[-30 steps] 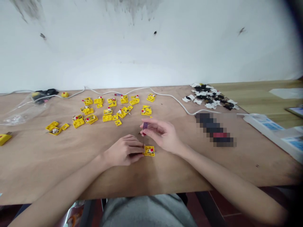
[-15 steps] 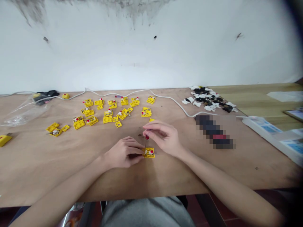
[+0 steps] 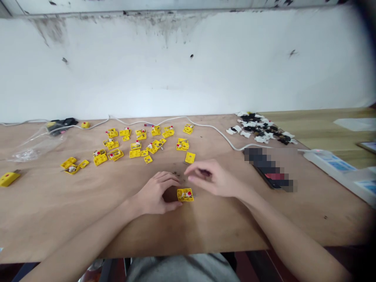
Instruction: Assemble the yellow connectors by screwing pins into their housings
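Note:
A small open yellow plastic case half (image 3: 185,195) lies on the table between my hands, with a red button and white parts inside. My left hand (image 3: 157,192) rests on the table just left of it, thumb near its lower left corner and fingers apart, holding nothing. My right hand (image 3: 213,178) hovers above and to the right, fingers curled. A dark reddish bit shows inside the curl, apparently the handle of the small screwdriver, mostly hidden by the fingers. A yellow cover (image 3: 190,157) lies just beyond the right fingertips.
Several opened yellow cases (image 3: 135,153) spread across the back. At the far right lies a heap of black and white pieces (image 3: 261,127). A blurred-out phone (image 3: 272,182) and a white power strip (image 3: 337,168) lie right; a closed yellow case (image 3: 9,179) and plastic bag (image 3: 32,145) left.
The screwdriver has come up out of the yellow case, and my right hand has moved slightly right, fingers curling. My left hand has let go of the case's edge. The view has tilted up.

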Motion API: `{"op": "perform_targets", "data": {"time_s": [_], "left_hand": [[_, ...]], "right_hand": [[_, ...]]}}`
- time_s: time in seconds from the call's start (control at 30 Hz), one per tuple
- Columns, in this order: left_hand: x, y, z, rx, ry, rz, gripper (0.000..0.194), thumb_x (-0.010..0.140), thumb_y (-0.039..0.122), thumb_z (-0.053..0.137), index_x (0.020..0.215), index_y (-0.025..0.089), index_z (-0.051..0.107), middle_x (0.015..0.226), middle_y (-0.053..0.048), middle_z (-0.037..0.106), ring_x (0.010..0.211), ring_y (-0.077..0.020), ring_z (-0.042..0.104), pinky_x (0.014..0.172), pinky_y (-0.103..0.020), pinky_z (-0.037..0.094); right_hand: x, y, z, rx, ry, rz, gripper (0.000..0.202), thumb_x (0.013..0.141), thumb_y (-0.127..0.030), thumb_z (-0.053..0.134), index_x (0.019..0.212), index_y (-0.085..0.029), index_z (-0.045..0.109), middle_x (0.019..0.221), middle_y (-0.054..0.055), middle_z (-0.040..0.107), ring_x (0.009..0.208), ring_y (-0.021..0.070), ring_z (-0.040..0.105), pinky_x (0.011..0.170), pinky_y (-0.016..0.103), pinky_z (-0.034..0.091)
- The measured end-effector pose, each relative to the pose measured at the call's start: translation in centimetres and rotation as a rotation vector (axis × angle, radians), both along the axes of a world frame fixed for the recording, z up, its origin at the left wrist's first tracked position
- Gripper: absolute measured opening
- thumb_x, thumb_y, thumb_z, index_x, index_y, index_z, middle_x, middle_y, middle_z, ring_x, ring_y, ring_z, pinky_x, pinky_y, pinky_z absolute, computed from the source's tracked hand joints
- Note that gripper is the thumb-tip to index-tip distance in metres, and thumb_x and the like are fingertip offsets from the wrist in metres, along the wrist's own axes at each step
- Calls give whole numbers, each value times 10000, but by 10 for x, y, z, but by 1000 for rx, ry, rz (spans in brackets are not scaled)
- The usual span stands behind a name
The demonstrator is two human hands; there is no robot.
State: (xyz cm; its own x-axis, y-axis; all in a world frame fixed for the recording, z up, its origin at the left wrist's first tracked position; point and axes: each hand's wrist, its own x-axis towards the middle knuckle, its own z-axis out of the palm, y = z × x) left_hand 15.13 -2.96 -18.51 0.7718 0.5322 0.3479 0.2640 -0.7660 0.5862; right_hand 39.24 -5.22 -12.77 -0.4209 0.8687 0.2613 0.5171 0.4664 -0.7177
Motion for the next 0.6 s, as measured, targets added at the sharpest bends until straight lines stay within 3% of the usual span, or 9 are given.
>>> {"op": "perform_targets", "data": {"time_s": [0.1,0.23,0.33,0.43,0.53,0.6], "left_hand": [[-1,1,-3,20,38,17,385,742,369,796,1094,241,704,1193,-72,682,1170,-266,593,1035,-450,457],[0,2,-7,25,46,38,323,754,383,790,1032,234,719,1146,-66,692,1137,-254,600,1013,-433,461],[1,2,-8,29,45,48,327,749,396,795,1018,226,719,1132,-67,693,1121,-249,607,1005,-431,466],[1,2,-7,22,34,46,370,743,398,802,1059,227,715,1148,-75,690,1120,-255,607,1010,-444,468],[0,3,-5,-31,-11,53,433,752,396,803,1138,228,701,1173,-83,684,1124,-254,607,1015,-447,479],[-1,3,-3,-98,-74,68,375,794,371,775,1129,218,708,1149,-91,693,1106,-243,621,996,-428,501]], "right_hand": [[-4,-8,1,-53,-296,140,137,867,-305,688,954,-232,765,574,-39,603,493,106,507,514,241,327],[-13,-11,-7,-22,-411,166,135,867,-202,657,901,-249,779,748,-1,747,641,159,666,617,260,410],[-14,-10,-10,9,-401,182,148,870,-163,647,890,-233,775,821,8,768,708,169,694,646,259,434],[-11,-9,-10,75,-325,158,119,892,-189,646,902,-210,762,780,8,747,630,141,655,579,248,411],[-9,-9,-13,203,-211,135,115,915,-208,630,908,-199,745,726,3,714,544,116,593,545,249,399],[-10,-9,-16,337,-163,130,122,928,-208,613,893,-205,730,674,-5,683,521,113,565,550,256,402]]}}
